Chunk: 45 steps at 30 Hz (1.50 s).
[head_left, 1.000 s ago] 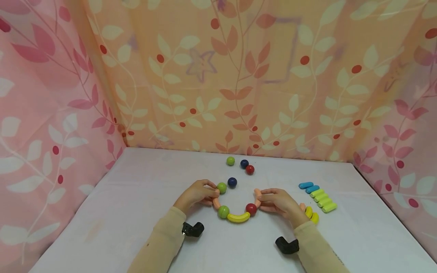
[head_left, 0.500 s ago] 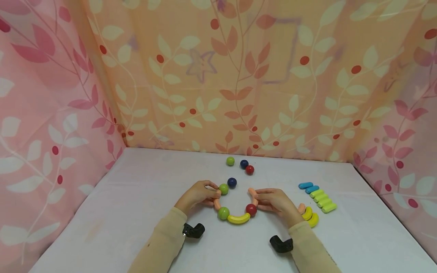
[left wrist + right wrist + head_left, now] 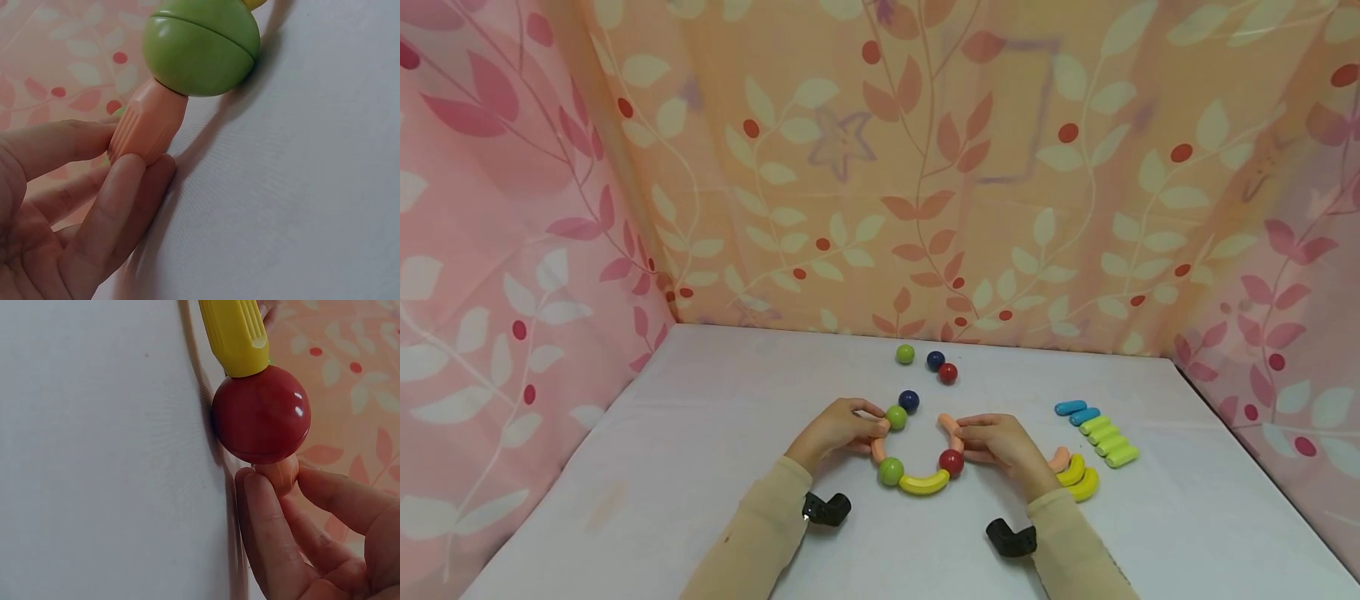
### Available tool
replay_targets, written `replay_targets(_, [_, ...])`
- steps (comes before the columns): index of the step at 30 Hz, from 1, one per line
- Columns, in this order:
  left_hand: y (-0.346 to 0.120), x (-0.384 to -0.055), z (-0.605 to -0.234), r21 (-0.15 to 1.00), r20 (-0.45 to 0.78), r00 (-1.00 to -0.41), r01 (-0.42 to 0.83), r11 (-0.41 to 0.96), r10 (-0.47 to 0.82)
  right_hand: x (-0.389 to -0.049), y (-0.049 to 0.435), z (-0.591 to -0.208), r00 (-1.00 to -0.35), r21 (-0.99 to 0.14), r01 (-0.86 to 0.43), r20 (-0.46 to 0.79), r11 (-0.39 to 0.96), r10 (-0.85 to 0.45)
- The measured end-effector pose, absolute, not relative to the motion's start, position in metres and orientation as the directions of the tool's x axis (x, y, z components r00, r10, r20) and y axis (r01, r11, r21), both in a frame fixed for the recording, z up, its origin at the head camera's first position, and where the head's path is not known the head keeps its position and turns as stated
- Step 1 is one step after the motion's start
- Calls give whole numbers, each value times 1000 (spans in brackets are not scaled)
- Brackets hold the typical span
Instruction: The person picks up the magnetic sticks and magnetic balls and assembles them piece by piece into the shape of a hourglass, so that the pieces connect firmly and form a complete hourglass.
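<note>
Ball and rod toy pieces form a U on the table. My left hand (image 3: 845, 429) pinches a peach curved rod (image 3: 147, 122), which joins a lower green ball (image 3: 891, 472) to an upper green ball (image 3: 897, 417). From the lower ball a yellow curved rod (image 3: 924, 483) runs to a red ball (image 3: 951, 463). Another peach curved rod (image 3: 950, 429) extends from the red ball, pinched between the thumb and fingers of my right hand (image 3: 1011, 446). A dark blue ball (image 3: 909, 402) sits against or very near the upper green ball; contact is unclear.
Farther back on the white table (image 3: 737, 375) lie a green ball (image 3: 906, 354), a dark blue ball (image 3: 936, 361) and a red ball (image 3: 948, 373). Blue rods (image 3: 1071, 407), several lime rods (image 3: 1108, 442), yellow curved rods (image 3: 1081, 483) and a peach rod (image 3: 1060, 459) lie right. Patterned cloth (image 3: 925, 167) hangs behind.
My right hand has moved left, swinging its peach rod inward. My left hand has shifted slightly right, bringing the upper green ball closer to the dark blue ball. Both grips continue.
</note>
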<state>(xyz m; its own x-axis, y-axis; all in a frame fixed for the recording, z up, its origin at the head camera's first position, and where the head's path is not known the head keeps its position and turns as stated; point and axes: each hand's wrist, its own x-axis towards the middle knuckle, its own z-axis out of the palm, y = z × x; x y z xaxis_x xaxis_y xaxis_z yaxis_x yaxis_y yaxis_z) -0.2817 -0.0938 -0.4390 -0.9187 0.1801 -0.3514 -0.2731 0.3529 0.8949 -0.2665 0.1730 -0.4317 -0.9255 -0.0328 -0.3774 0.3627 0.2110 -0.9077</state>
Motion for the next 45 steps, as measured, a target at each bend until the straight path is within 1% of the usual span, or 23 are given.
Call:
replay_targets(7, [-92, -282, -441, 897, -337, -922, -253, 362, 191, -266, 171, -432, -931, -894, 347, -364, 283, -8])
replay_targets(16, [-92, -278, -438, 908, -325, -917, -234, 347, 231, -265, 167, -436, -936, -897, 334, -353, 288, -12])
replay_targets(25, [-89, -279, -443, 911, -312, -920, -220, 349, 236, -264, 166, -437, -945, -894, 303, -326, 331, -17])
replay_targets(31, [-88, -280, -443, 908, -315, -922, -224, 353, 226, -263, 164, -434, -947, -895, 295, -320, 334, -23])
replay_targets(39, [-88, -279, -443, 905, -295, -928, -194, 377, 230, -263, 161, -435, -944, -890, 303, -328, 339, -18])
replay_targets(45, [-87, -280, -443, 892, -312, -927, -211, 400, 207, -263, 161, -435, -944, -895, 302, -328, 328, -26])
